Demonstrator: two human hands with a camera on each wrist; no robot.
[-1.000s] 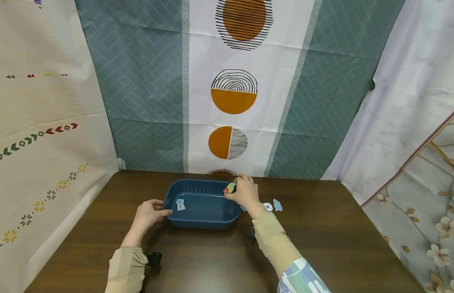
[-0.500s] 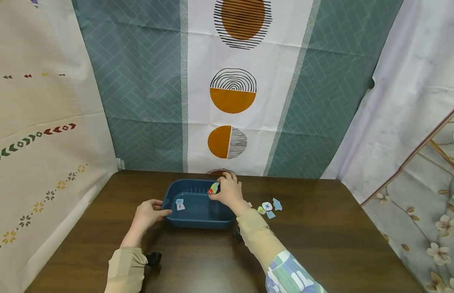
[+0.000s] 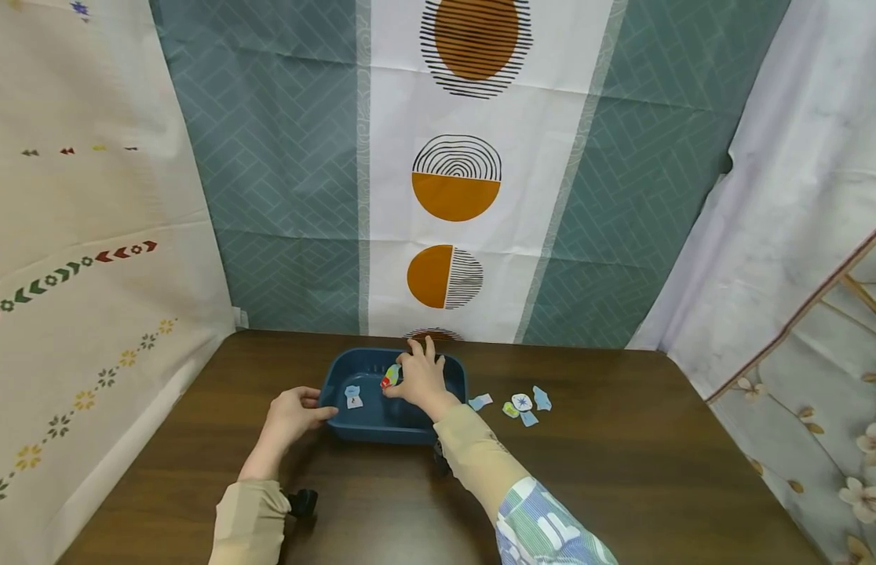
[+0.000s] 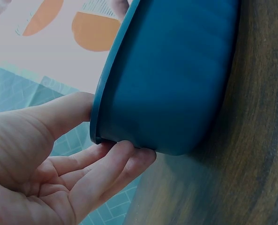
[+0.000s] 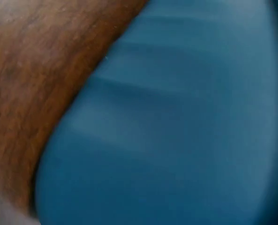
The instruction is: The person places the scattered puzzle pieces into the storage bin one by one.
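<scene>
A blue plastic basket (image 3: 388, 433) sits on the table. My left hand (image 3: 291, 416) holds its left end; in the left wrist view the thumb lies at the rim and the fingers touch the outer wall (image 4: 167, 84). My right hand (image 3: 420, 378) is over the basket's interior, pinching a small colourful sticker-like cutout (image 3: 391, 377) in red and yellow-green between thumb and fingers. Left of it, light blue and white paper pieces (image 3: 353, 397) lie on the basket floor. The right wrist view shows only the basket's outer side (image 5: 167, 117) and wood; the hand is hidden there.
Right of the basket, several small cutouts lie on the brown wooden table (image 3: 593, 463): a white one with a blue star shape (image 3: 521, 402), a yellow-green one (image 3: 510, 410) and light blue pieces (image 3: 542, 398). Patterned cloths (image 3: 290, 196) hang around the table.
My right hand has moved left and lower over the basket, carrying the cutout from the right side to near the middle. The cutouts on the table came into view. My left hand stays put.
</scene>
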